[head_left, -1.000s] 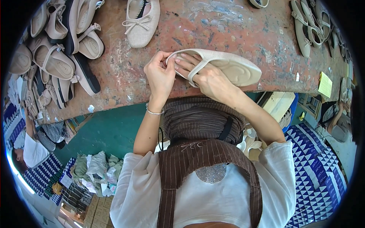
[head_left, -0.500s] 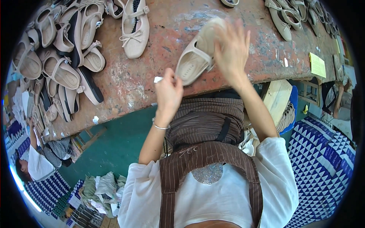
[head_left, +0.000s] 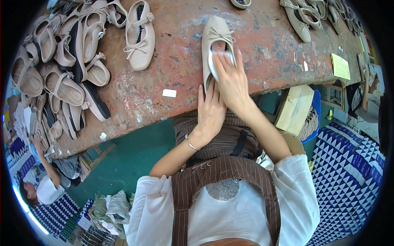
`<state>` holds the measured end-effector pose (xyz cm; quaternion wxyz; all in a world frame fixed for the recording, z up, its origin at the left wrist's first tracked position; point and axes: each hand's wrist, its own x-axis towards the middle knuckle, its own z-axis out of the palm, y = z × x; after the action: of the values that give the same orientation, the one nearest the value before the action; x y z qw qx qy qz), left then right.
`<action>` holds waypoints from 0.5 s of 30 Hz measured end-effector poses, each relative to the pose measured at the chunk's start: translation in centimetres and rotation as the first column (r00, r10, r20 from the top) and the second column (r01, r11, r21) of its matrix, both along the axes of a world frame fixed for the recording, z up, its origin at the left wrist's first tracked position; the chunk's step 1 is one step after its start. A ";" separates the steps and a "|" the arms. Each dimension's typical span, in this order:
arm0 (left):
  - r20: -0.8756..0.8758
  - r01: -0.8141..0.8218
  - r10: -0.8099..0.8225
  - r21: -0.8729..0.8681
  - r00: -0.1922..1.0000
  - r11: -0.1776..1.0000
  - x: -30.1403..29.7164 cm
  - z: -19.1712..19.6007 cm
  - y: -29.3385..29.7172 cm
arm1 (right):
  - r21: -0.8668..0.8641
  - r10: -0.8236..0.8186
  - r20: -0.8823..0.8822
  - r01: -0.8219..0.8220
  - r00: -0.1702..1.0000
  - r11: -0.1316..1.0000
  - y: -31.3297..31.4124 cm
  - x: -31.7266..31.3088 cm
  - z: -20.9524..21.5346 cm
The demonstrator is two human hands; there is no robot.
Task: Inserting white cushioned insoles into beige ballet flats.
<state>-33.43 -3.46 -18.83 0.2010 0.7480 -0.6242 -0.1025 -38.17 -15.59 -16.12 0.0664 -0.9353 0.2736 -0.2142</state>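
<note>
Shoe (head_left: 206, 49) on worktop (head_left: 176, 53) no longer slanted: toe now points away from left grip (head_left: 211, 112) and right grip (head_left: 232, 82), opening within reach.
Right fingers nearly straight over blurred white piece (head_left: 212, 65) at opening; left ones extended at heel; can't tell if either holds anything. Blue bin (head_left: 317, 108), right of both, contains stacked beige pieces (head_left: 308, 126).

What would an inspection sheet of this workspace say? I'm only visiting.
Surface: table, reddish-brown, worn and stained.
Job's things: shoe, beige with a bow, toe pointing away from the person; white piece at its opening, partly hidden.
Clutter: shoe pile at left, white slip, yellow paper at right.
Hands: left hand at the shoe's heel; right hand over its opening, grip unclear.
Cables: nothing seen.
Surroundings: green floor, blue bin, co-worker at left.
</note>
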 end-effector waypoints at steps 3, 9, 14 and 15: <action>0.016 -0.002 0.002 -0.039 1.000 0.999 -0.2 0.0 -0.7 | 0.168 -0.059 -0.276 0.109 0.959 0.980 -4.5 3.4 -0.3; -0.002 -0.020 0.020 -0.056 1.000 0.998 -0.2 -0.1 -0.5 | -0.071 -0.059 -0.064 0.055 0.996 0.996 -0.9 0.7 -1.5; -0.011 -0.015 0.014 -0.056 1.000 0.998 -0.3 -0.5 -0.8 | 0.078 -0.079 -0.235 0.099 0.969 0.992 -4.3 4.0 -0.7; -0.032 -0.031 0.030 -0.042 0.999 0.999 0.2 -0.5 -0.5 | 0.104 -0.076 -0.185 0.097 0.980 0.990 -2.7 3.7 -0.1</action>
<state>-33.23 -3.91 -19.35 0.2279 0.7513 -0.6115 -0.0978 -34.45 -18.27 -16.22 0.0845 -0.9329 0.3307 -0.1153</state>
